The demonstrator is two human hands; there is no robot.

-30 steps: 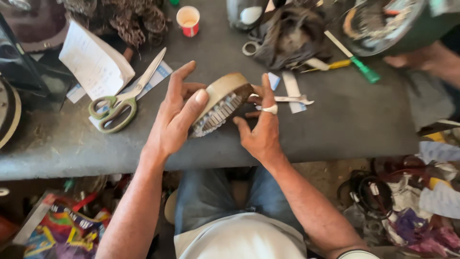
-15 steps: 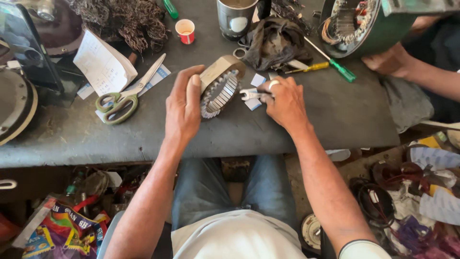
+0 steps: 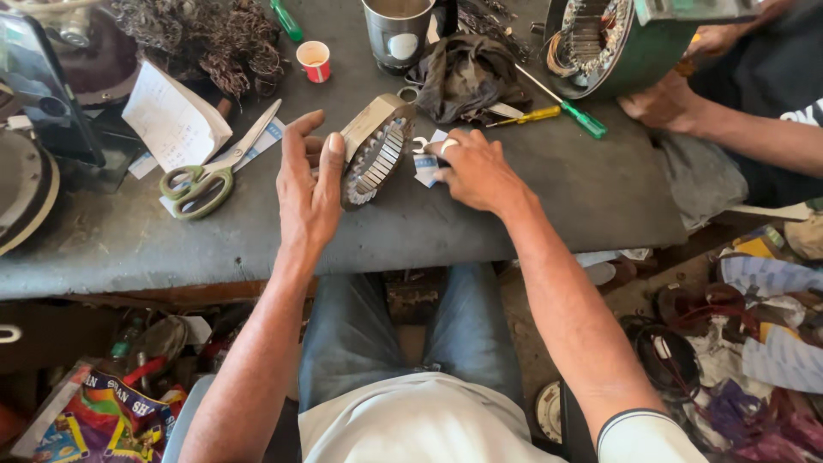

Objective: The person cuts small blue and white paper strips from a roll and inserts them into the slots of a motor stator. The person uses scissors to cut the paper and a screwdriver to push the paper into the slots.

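Between the two hands, a slotted motor stator ring [image 3: 375, 150] is standing tilted on edge on the dark workbench [image 3: 549, 206]. The left hand [image 3: 310, 193] is bracing the ring from the side: its fingers [image 3: 294, 141] are extending nearly straight and spreading apart, and the thumb tip is pressing against the ring's outer band. This hand is supporting the ring, not closing around it. Just beyond the ring's slotted face, the right hand [image 3: 477, 171] is lying palm down with its fingers curling, pinching small white paper strips [image 3: 426, 165] against the bench top. Whether those fingertips are also touching the ring cannot be told.

Outboard of the left fingers, green-handled scissors [image 3: 214, 171] are lying on a folded paper sheet [image 3: 171, 120]. Ahead of the left fingertips, a small red cup [image 3: 314, 60] is standing upright. Beyond the right fingers, a dark rag [image 3: 467, 73] is lying bunched beside a steel cup [image 3: 396, 30], and a green-handled screwdriver [image 3: 574, 113] is lying close by. Well apart at the far right, another person's hand [image 3: 664, 103] is resting against a green motor housing [image 3: 617, 43].
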